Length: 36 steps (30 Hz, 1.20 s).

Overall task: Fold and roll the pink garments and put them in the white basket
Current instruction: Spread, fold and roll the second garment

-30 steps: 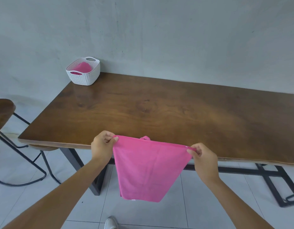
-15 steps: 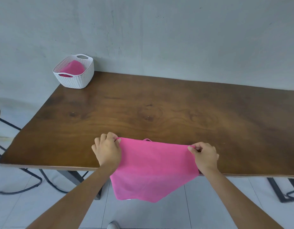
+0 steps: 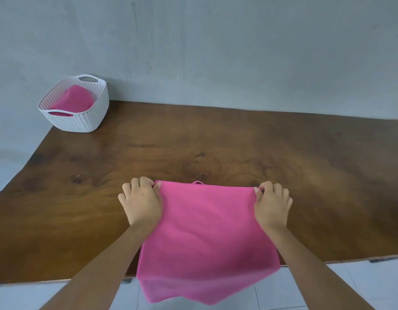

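Whereas it hung before, pink garment (image 3: 207, 231) now mostly on table (image 3: 216, 148).

Both your bare forearms reach forward from the bottom of the view, angling inward toward each other. Your left hand (image 3: 142, 205) lies knuckles up with its fingers curled, thumb and forefinger pinching the far left corner of the pink cloth (image 3: 207, 231). Your right hand (image 3: 272, 206) mirrors it, back upward and fingers curled, pinching the far right corner. The two hands sit level and well apart, wrists low over the surface (image 3: 216, 142).
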### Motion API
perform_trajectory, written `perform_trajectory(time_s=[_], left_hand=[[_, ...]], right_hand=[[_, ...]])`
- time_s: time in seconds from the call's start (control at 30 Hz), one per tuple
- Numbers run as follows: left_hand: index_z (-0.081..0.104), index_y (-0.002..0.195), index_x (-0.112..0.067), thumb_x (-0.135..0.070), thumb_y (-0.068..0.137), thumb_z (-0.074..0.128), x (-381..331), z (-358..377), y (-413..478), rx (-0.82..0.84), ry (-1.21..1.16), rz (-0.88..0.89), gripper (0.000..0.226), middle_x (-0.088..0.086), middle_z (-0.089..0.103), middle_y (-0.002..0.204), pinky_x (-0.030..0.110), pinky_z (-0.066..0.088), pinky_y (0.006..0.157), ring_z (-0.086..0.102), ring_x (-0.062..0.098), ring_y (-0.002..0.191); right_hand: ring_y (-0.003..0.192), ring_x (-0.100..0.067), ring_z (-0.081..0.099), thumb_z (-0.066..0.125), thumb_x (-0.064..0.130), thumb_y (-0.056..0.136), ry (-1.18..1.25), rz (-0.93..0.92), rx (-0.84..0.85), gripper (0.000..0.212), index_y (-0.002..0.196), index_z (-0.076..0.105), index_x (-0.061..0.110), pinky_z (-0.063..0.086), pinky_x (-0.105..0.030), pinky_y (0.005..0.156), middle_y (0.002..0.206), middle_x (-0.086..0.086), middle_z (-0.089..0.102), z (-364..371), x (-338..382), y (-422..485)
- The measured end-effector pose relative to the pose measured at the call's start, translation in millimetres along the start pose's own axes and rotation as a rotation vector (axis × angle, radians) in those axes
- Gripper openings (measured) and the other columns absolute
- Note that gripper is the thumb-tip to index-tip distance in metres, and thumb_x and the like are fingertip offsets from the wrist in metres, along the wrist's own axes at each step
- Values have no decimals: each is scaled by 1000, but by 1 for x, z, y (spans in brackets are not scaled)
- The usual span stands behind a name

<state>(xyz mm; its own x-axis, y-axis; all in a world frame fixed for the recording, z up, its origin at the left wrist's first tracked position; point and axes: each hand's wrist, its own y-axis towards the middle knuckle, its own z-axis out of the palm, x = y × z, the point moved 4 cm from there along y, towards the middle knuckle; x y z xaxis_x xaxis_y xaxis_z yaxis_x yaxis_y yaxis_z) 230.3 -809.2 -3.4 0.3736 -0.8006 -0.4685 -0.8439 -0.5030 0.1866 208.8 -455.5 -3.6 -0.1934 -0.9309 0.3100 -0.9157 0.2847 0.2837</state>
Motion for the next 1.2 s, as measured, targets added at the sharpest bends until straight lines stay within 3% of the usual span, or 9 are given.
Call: perform_trajectory(time_s=[0.43, 1.2], left_hand=[[60, 88, -6, -38, 97, 59, -24, 25, 54, -20, 184, 85, 34, 14, 57, 91, 50, 39, 74, 50, 36, 88], [61, 91, -2, -41, 98, 57, -93, 86, 176, -31, 268, -26, 40, 16, 59, 94, 51, 40, 76, 51, 38, 91]], right_hand=[[99, -29, 44, 53, 39, 100, -45, 78, 9, 21, 89, 51, 21, 35, -45, 89, 100, -4, 54, 25, 14, 65], [100, -28, 42, 52, 45, 99, -15, 16, 21, 27, 85, 53, 22, 35, -45, 90, 99, -2, 51, 88, 40, 235]])
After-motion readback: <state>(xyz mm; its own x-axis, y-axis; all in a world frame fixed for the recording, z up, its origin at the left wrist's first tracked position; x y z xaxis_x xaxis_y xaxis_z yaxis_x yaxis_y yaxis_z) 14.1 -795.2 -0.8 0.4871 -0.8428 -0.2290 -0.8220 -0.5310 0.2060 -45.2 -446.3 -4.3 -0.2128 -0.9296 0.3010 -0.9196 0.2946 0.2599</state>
